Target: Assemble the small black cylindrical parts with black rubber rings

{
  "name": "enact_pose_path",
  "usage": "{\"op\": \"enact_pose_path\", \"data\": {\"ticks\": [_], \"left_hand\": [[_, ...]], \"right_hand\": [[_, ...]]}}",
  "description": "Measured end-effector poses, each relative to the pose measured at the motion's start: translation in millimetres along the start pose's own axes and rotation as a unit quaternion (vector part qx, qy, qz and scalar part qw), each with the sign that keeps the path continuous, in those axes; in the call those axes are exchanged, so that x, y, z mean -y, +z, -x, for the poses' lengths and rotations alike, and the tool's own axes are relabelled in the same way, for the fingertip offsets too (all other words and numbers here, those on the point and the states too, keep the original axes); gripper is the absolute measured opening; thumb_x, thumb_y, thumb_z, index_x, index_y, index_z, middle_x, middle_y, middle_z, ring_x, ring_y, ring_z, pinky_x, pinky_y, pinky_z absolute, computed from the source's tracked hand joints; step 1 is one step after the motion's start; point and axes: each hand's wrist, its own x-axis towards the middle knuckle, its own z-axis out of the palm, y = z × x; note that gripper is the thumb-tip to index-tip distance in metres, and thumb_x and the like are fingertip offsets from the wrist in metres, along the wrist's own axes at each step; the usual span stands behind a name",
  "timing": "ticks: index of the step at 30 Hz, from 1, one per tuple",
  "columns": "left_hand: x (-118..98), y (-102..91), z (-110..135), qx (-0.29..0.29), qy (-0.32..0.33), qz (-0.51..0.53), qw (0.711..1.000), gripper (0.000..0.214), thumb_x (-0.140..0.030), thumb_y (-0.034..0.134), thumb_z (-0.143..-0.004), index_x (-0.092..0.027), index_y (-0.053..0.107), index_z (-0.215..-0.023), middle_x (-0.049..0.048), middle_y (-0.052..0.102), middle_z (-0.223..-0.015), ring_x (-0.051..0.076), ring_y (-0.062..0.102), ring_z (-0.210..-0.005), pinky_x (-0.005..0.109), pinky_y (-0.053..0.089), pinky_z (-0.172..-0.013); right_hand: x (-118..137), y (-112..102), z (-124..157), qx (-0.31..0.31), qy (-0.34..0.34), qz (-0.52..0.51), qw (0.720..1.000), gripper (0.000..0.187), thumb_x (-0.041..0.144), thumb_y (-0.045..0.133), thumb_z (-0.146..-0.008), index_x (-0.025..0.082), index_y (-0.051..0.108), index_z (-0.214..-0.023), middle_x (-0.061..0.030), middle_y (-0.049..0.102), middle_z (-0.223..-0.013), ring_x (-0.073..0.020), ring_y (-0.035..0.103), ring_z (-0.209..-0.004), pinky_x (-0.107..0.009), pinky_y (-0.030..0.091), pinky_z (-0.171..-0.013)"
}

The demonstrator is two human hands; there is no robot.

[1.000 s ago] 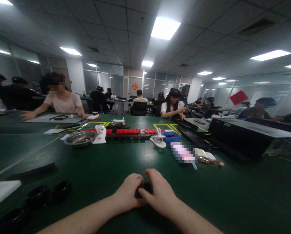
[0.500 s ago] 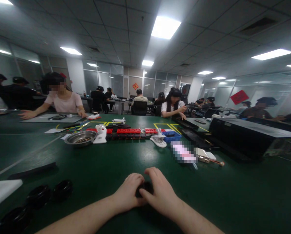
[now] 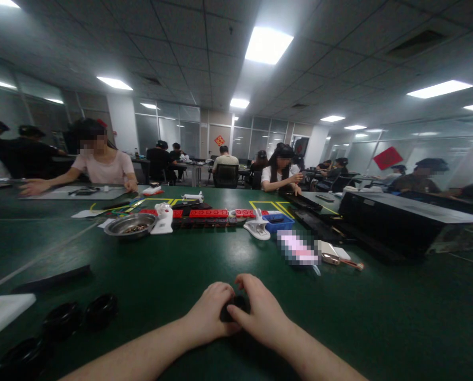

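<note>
My left hand and my right hand meet at the near middle of the green table. Between them is a dark round part, mostly covered by the fingers. Both hands curl around it from opposite sides, the right thumb lying across its front. On the left lie glossy black rings: one ring, a second ring beside it, and a third ring nearer me. Whether the held part is the same kind of ring is hard to see.
Farther off stand a metal bowl of small parts, white stands, a red strip and a blue tray. A large black case occupies the right. A white block and a black strip lie left. Co-workers sit across.
My hands stay almost in place around the dark part, with only a slight shift of the right fingers. Across the table at left, a co-worker's grey board has slid a little leftward.
</note>
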Motion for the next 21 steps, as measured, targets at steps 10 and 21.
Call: {"op": "enact_pose_path", "data": {"ticks": [10,21], "left_hand": [[-2.1,-2.2,-0.1,0.008,0.0,0.004,1.0,0.038,-0.028,0.068,-0.062,-0.021,0.054,-0.097,0.0041,0.055,-0.1,0.024,0.049,-0.096,0.036,0.04,-0.086],[-1.1,-0.1,-0.3,0.0,0.002,0.001,1.0,0.029,-0.03,0.068,-0.062,-0.021,0.055,-0.087,0.0026,0.055,-0.096,0.023,0.05,-0.093,0.034,0.04,-0.082]], "right_hand": [[-0.6,-1.3,-0.9,0.059,-0.04,-0.012,0.997,0.032,0.011,0.053,-0.066,0.019,0.05,-0.097,-0.0032,0.058,-0.091,-0.018,0.053,-0.085,-0.027,0.04,-0.074],[2.0,-2.9,-1.3,0.033,0.033,-0.002,0.999,0.039,0.024,0.062,-0.068,0.018,0.048,-0.103,-0.0046,0.057,-0.091,-0.0208,0.054,-0.087,-0.03,0.041,-0.074]]}}
